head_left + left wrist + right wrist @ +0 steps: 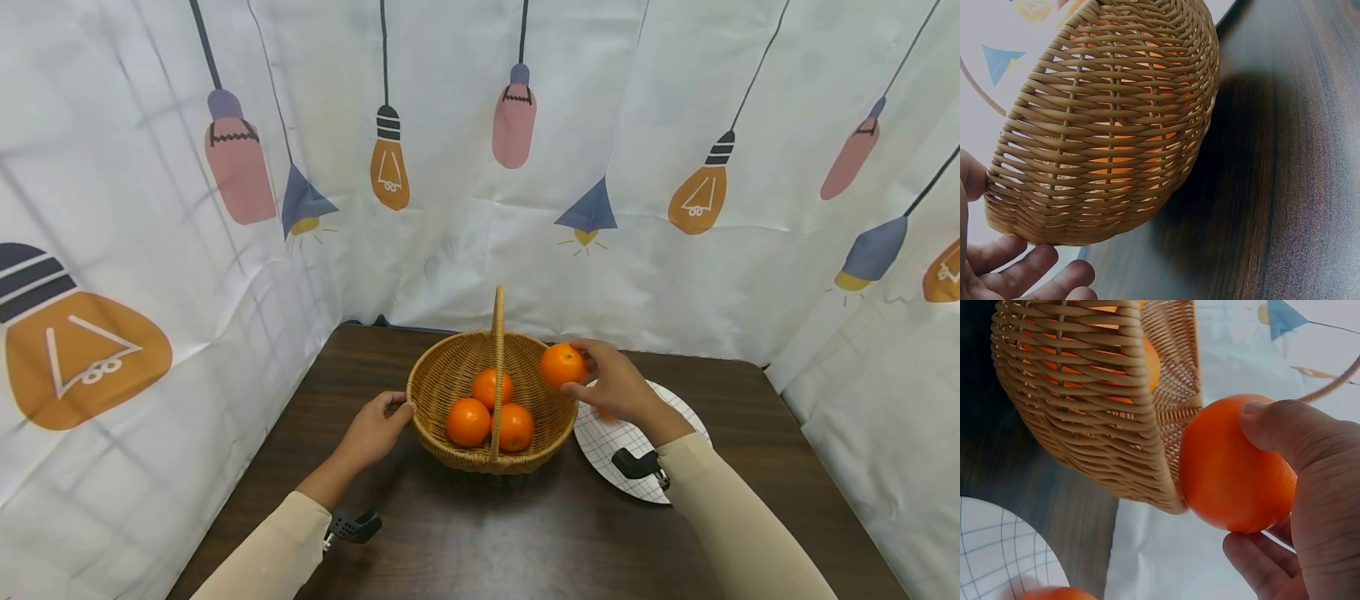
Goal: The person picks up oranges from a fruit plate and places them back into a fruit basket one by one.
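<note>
A wicker basket (450,358) with a tall arched handle stands on the dark table, three oranges (468,422) lying in it. My left hand (381,427) pinches the basket's left rim; in the left wrist view the thumb is on one side of the wicker wall (1104,125) and fingertips (1041,256) are at its edge. My right hand (617,383) grips another orange (562,365) over the basket's right rim. Close up, the thumb presses on top of this orange (1235,465), with fingers below, right beside the rim.
Right of the basket lies a white plate (675,404) with a grid pattern, partly under my right forearm. One more orange (1057,594) sits on it, mostly hidden by my hand in the head view. A white curtain (450,275) with printed lamps hangs behind the table.
</note>
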`<state>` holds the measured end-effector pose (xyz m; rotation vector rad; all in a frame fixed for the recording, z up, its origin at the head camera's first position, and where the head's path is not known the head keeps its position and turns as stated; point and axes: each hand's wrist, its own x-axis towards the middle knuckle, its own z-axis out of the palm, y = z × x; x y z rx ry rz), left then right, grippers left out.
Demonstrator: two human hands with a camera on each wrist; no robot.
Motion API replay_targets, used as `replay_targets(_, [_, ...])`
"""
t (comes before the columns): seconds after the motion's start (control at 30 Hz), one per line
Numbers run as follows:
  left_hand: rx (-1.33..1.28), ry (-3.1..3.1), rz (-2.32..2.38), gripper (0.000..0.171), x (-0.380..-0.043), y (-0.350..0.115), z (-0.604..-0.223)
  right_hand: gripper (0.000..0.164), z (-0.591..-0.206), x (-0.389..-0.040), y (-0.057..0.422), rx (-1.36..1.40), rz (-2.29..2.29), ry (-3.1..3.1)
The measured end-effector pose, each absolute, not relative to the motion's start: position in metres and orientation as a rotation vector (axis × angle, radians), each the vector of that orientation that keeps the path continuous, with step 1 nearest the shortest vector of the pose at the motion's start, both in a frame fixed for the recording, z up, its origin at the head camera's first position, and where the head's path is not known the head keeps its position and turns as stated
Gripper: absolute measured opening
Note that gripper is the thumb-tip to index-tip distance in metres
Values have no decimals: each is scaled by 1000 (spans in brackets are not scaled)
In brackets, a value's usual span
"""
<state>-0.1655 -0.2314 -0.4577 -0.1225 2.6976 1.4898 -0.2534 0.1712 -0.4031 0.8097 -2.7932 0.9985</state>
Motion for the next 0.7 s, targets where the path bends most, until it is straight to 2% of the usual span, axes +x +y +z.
replay_targets(0.7, [-102, 2710, 1489, 51, -165, -232, -459, 75, -416, -255, 150, 841, 931, -2838])
